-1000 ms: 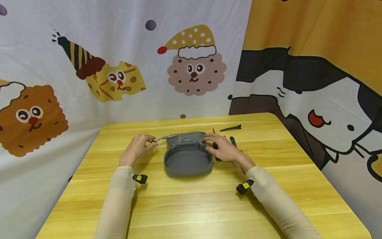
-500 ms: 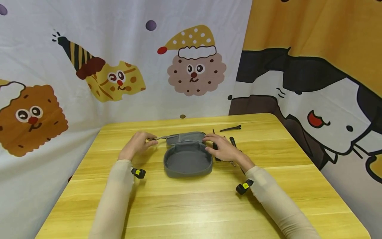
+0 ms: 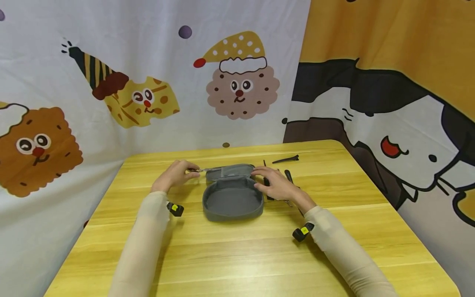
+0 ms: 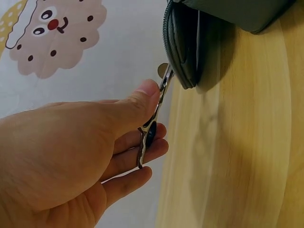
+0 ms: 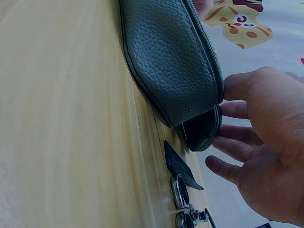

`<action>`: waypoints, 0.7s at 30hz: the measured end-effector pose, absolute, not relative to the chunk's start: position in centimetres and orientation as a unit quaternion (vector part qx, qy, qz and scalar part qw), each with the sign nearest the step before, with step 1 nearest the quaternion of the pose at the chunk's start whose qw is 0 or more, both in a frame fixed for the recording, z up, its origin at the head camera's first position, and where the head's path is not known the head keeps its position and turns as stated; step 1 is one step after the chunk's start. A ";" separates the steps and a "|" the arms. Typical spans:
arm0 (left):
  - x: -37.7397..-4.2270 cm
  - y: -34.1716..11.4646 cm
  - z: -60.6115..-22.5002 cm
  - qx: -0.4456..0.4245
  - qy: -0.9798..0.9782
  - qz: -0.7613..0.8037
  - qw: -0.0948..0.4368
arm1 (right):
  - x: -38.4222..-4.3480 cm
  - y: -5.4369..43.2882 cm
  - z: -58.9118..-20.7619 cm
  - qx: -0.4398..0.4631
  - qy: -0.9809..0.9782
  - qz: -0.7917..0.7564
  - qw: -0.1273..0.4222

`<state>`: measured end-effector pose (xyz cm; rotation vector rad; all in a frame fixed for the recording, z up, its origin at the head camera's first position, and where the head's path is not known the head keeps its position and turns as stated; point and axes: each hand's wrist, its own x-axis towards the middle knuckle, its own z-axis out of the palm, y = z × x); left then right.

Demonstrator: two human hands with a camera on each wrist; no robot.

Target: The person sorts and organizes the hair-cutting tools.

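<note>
A grey zip case (image 3: 233, 211) lies unzipped on the table, its lid (image 3: 239, 170) folded back behind the base. My left hand (image 3: 175, 175) pinches silver scissors (image 4: 164, 88) by the handles, thumb on one side and fingers on the other. The scissors' blades run rightward into the lid, so the tips are hidden. At the case's right side, my right hand (image 3: 277, 183) holds the hinge end. In the right wrist view its thumb meets the zipped edge of the case (image 5: 171, 61) and its fingers bend against the lid.
A black hair clip (image 3: 286, 159) lies at the back right of the wooden table (image 3: 237, 264). Beside the case, partly behind my right hand, are a flat black piece (image 5: 183, 167), another pair of scissors (image 5: 175, 194) with ring handles, and a slim black-handled tool (image 3: 288, 175).
My left hand has moved slightly up and to the right, pushing the scissors further into the lid; less of the blades shows. My right hand and the case stay nearly still.
</note>
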<state>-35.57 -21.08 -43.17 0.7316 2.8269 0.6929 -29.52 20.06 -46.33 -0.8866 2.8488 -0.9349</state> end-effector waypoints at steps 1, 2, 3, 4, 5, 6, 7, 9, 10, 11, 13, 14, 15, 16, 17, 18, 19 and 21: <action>-35.7 -20.9 -43.2 0.244 0.939 0.232 0.073 | -29.5 20.1 -46.3 -0.284 0.911 -0.299 0.006; -35.8 -20.8 -43.2 0.245 0.938 0.232 0.075 | -29.4 20.1 -46.3 -0.285 0.911 -0.299 0.005; -35.9 -20.7 -43.2 0.246 0.938 0.234 0.076 | -29.4 20.1 -46.3 -0.286 0.910 -0.299 0.005; -36.0 -20.6 -43.3 0.247 0.937 0.235 0.077 | -29.4 20.0 -46.2 -0.287 0.910 -0.298 0.004; -36.2 -20.4 -43.3 0.248 0.936 0.236 0.079 | -29.4 20.0 -46.2 -0.287 0.910 -0.299 0.004; -36.3 -20.3 -43.4 0.250 0.936 0.236 0.080 | -29.4 20.0 -46.2 -0.288 0.910 -0.298 0.003; -36.4 -20.2 -43.4 0.254 0.935 0.235 0.080 | -29.4 20.0 -46.2 -0.287 0.910 -0.298 0.003; -36.6 -19.9 -43.5 0.258 0.933 0.236 0.081 | -29.4 19.9 -46.2 -0.288 0.911 -0.297 0.003; -36.7 -19.8 -43.5 0.259 0.933 0.237 0.081 | -29.4 19.9 -46.2 -0.288 0.911 -0.296 0.004; -36.8 -19.7 -43.6 0.262 0.932 0.235 0.080 | -29.4 19.9 -46.1 -0.287 0.911 -0.295 0.005; -36.9 -19.4 -43.6 0.268 0.932 0.232 0.078 | -29.4 20.0 -46.1 -0.286 0.913 -0.291 0.005; -36.9 -19.3 -43.7 0.267 0.932 0.233 0.078 | -29.4 20.0 -46.1 -0.286 0.913 -0.291 0.006; -37.0 -19.2 -43.7 0.269 0.932 0.232 0.077 | -29.4 20.0 -46.1 -0.285 0.914 -0.290 0.006; -37.0 -19.1 -43.7 0.269 0.931 0.233 0.078 | -29.5 20.0 -46.2 -0.285 0.914 -0.289 0.007; -37.1 -19.0 -43.7 0.268 0.932 0.233 0.078 | -29.5 20.0 -46.2 -0.284 0.914 -0.289 0.009; -37.1 -18.9 -43.7 0.265 0.932 0.234 0.079 | -29.5 20.0 -46.2 -0.283 0.914 -0.289 0.010; -37.1 -18.7 -43.7 0.262 0.932 0.236 0.080 | -29.6 20.0 -46.2 -0.283 0.914 -0.289 0.012; -37.2 -18.5 -43.8 0.255 0.933 0.239 0.081 | -29.6 20.0 -46.2 -0.284 0.915 -0.286 0.012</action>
